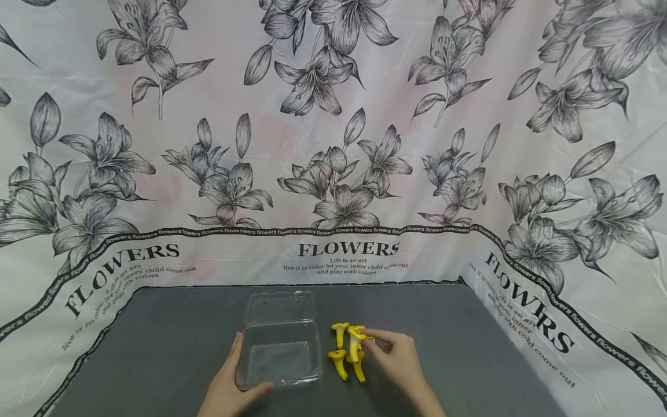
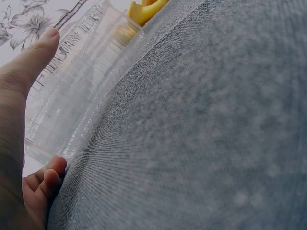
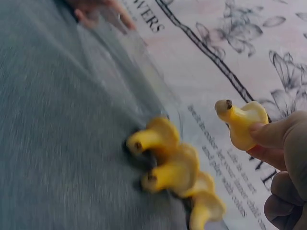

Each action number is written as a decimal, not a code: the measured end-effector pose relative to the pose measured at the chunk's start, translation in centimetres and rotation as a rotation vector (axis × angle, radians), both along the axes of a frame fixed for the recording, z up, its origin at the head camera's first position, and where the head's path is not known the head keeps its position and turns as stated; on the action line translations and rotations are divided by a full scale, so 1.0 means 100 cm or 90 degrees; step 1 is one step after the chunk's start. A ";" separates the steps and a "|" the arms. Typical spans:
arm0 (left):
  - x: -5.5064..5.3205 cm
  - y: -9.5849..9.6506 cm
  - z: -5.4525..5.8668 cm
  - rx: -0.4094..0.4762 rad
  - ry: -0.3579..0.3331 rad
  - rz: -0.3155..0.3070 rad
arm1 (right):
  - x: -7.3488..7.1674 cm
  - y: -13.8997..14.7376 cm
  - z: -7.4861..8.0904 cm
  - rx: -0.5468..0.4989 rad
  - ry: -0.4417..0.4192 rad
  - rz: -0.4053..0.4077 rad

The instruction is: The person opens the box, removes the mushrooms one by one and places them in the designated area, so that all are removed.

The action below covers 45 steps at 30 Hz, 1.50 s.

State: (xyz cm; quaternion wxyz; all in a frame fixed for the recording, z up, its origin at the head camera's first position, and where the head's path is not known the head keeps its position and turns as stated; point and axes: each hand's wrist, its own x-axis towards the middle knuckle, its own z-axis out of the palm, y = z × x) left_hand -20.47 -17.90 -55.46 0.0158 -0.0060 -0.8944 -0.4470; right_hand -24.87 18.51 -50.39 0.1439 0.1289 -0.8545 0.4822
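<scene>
A clear plastic clamshell container point(image 1: 278, 353) lies with its lid raised at the back; nothing shows inside it. My left hand point(image 1: 229, 379) holds its near left corner, fingers along the left side and thumb across the front. In the left wrist view the thumb point(image 2: 36, 60) is straight beside the clear wall point(image 2: 72, 100). Between thumb and finger, my right hand point(image 1: 396, 359) pinches a yellow trumpet-shaped mushroom point(image 3: 242, 122), held above the table with its dark-tipped stem outward. Several similar yellow mushrooms point(image 1: 339, 364) lie close together below it, right of the container.
The grey table point(image 1: 172, 347) meets a white floral cloth point(image 1: 344, 174) that hangs behind and along both sides. Lettering and a black band run along the cloth's lower part.
</scene>
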 end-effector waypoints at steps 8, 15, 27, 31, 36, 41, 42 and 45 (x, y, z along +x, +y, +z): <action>0.001 0.000 0.001 0.000 -0.004 0.001 | 0.010 0.026 -0.013 -0.014 -0.004 -0.007; -0.002 0.001 0.002 0.004 0.013 0.011 | 0.008 0.040 -0.031 -0.011 0.045 0.039; -0.004 0.002 0.003 0.011 0.007 0.012 | 0.005 0.055 -0.052 0.036 -0.002 0.053; -0.002 0.001 0.003 0.009 -0.004 0.010 | 0.008 0.055 -0.057 0.034 -0.029 0.038; 0.000 0.000 0.002 0.002 -0.009 0.005 | 0.011 0.053 -0.061 0.030 -0.028 0.026; -0.001 -0.005 0.002 0.013 -0.030 0.014 | 0.012 0.052 -0.062 0.027 -0.013 0.018; -0.001 -0.006 0.002 0.019 -0.039 0.016 | 0.012 0.052 -0.062 0.029 -0.010 0.017; -0.001 -0.007 0.002 0.034 -0.049 0.011 | 0.011 0.052 -0.063 0.028 -0.004 0.018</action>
